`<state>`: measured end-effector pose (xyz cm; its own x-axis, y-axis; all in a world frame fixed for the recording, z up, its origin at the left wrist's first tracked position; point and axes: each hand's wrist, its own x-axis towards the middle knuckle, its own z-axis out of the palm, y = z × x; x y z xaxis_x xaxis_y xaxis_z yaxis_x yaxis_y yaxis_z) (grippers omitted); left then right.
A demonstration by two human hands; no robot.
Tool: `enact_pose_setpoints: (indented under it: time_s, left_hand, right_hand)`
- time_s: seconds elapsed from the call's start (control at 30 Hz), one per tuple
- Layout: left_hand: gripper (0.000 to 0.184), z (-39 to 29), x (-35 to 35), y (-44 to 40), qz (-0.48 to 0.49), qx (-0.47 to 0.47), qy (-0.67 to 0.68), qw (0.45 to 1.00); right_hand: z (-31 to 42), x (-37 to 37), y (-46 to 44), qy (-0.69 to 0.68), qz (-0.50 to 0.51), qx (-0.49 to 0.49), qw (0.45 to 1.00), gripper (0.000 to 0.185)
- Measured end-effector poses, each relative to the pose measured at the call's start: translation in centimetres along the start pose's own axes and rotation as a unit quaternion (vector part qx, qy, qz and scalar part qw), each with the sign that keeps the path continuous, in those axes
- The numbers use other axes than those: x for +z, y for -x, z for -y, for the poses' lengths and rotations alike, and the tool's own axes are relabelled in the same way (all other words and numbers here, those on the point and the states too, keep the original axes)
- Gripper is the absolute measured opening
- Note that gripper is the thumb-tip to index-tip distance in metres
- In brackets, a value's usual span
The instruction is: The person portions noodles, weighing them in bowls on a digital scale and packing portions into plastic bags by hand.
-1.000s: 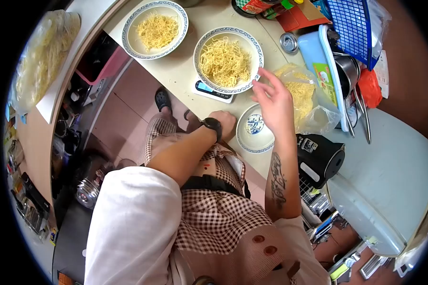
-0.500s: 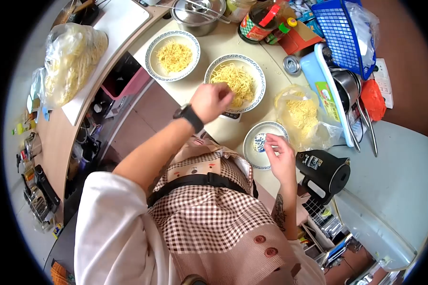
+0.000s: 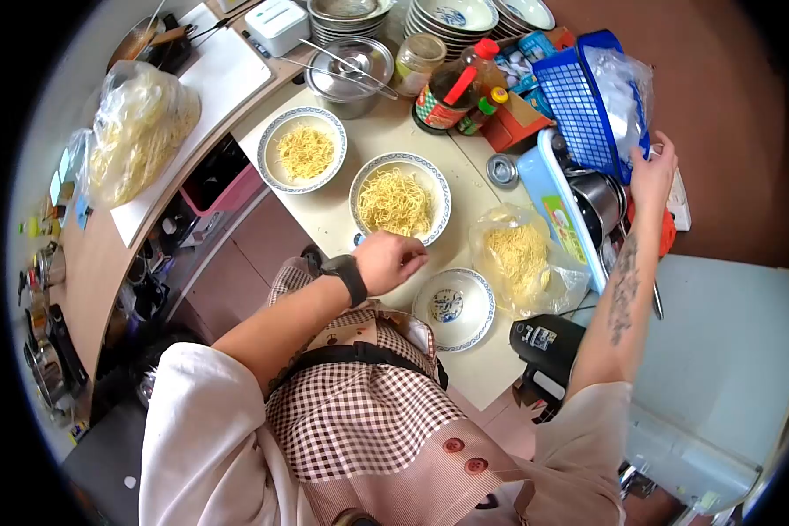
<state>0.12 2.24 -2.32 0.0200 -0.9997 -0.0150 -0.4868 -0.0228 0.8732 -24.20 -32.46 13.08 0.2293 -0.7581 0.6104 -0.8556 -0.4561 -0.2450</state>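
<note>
My left hand (image 3: 393, 262), with a dark watch at the wrist, has its fingers curled in and shows nothing in them. It hovers by the near rim of a patterned bowl of yellow noodles (image 3: 394, 203). Just right of it is a bowl (image 3: 475, 331) with a blue design inside. My right hand (image 3: 654, 174) reaches out at the far right, thumb and fingers apart, beside the blue plastic basket (image 3: 573, 114). Clear plastic bags (image 3: 618, 92) lie in that basket, close to the fingertips. Whether the fingers touch them I cannot tell.
Another noodle bowl (image 3: 305, 151) stands farther left. An opened bag of noodles (image 3: 519, 254) and a black kettle (image 3: 543, 344) are at the right. Bottles (image 3: 447, 96), a lidded steel pot (image 3: 351, 81) and stacked bowls (image 3: 451, 19) line the back.
My right hand has gone from above the nearest bowl to the blue basket. My left hand has moved off the noodles to the bowl's near side. The camera view has shifted.
</note>
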Motion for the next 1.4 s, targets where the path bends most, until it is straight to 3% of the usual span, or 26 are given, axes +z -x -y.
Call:
enact_pose_setpoints:
  time_s: [0.1,0.17,0.23,0.3,0.43,0.57,0.63,0.77,0.8,0.83,0.9,0.97,1.0,1.03,1.1,1.17,1.23,1.3,1.33,1.4]
  left_hand:
    - [0.015,-1.2,0.2,0.6,-0.006,-0.01,0.01,1.0]
    - [0.016,-1.7,-0.1,0.6,-0.003,-0.029,0.014,0.999]
    - [0.016,-2.0,-0.1,0.7,-0.021,-0.032,0.03,0.999]
    - [0.016,-2.6,-0.3,0.2,-0.022,-0.044,0.045,0.998]
    - [0.015,-4.9,-0.7,-1.7,-0.046,0.038,0.046,0.997]
    - [0.012,-10.5,-3.7,-5.7,-0.11,0.134,0.106,0.979]
    - [0.021,-13.2,-5.7,-7.8,-0.215,0.232,0.083,0.945]
    - [0.071,-17.5,-9.4,-10.7,-0.327,0.343,-0.044,0.88]
    - [0.084,-17.4,-9.7,-11.3,-0.294,0.365,-0.069,0.881]
    - [0.065,-17.3,-9.5,-12.0,-0.292,0.38,-0.086,0.874]
    - [0.033,-17.1,-10.2,-11.8,-0.014,0.277,-0.064,0.959]
    - [0.021,-15.9,-9.9,-10.8,0.037,0.262,0.063,0.962]
    - [0.024,-14.8,-9.3,-10.1,0.042,0.215,0.14,0.966]
    - [0.024,-13.5,-8.8,-9.0,0.055,0.131,0.203,0.969]
    - [0.023,-10.0,-8.0,-6.9,0.049,0.056,0.24,0.968]
    - [0.025,-7.1,-6.3,-4.6,0.023,-0.043,0.385,0.922]
    - [0.031,-5.9,-5.2,-2.9,0.014,-0.095,0.44,0.893]
    - [0.034,-5.1,-4.1,-1.4,0.006,-0.117,0.497,0.86]
    - [0.032,-4.9,-3.6,-0.8,-0.002,-0.104,0.528,0.843]
    - [0.033,-4.5,-3.8,0.2,-0.019,-0.164,0.525,0.835]
  right_hand:
    - [-6.1,3.3,-4.6,0.085,0.129,-0.041,0.987,0.027]
    - [-4.9,1.3,-6.3,0.029,0.045,-0.009,0.999,0.029]
    - [-3.5,-1.4,-7.8,0.019,-0.077,-0.054,0.995,0.029]
    - [-2.1,-3.4,-8.4,0.032,-0.073,-0.079,0.994,0.029]
    - [0.6,-6.6,-8.1,-0.15,0.001,0.017,0.989,0.026]
    - [6.0,-11.1,-4.1,-0.341,0.09,0.087,0.931,0.019]
    - [6.3,-12.2,-2.7,-0.405,0.162,0.073,0.897,0.018]
    - [10.8,-15.0,1.1,-0.46,0.279,0.057,0.841,0.016]
    - [11.5,-15.5,1.6,-0.435,0.29,0.062,0.85,0.014]
    - [12.3,-15.9,2.1,-0.411,0.302,0.065,0.858,0.013]
    - [12.2,-15.6,3.1,-0.399,0.331,0.076,0.852,0.01]
    - [13.3,-14.6,4.8,-0.318,0.274,0.112,0.901,0.007]
    - [13.5,-13.3,6.2,-0.262,0.163,0.007,0.951,0.009]
    - [14.6,-13.1,7.9,-0.149,0.068,-0.006,0.987,0.011]
    - [14.6,-12.7,12.5,-0.178,0.003,-0.006,0.984,0.012]
    - [15.5,-11.4,16.6,-0.293,0.039,0.004,0.955,0.01]
    - [17.2,-9.1,19.7,-0.412,0.282,0.154,0.853,0.01]
    - [19.9,-7.0,21.4,-0.352,0.429,0.123,0.823,0.007]
    - [20.8,-6.0,22.4,-0.424,0.427,0.171,0.78,0.006]
    - [21.7,-4.3,24.4,-0.554,0.411,0.267,0.673,0.004]
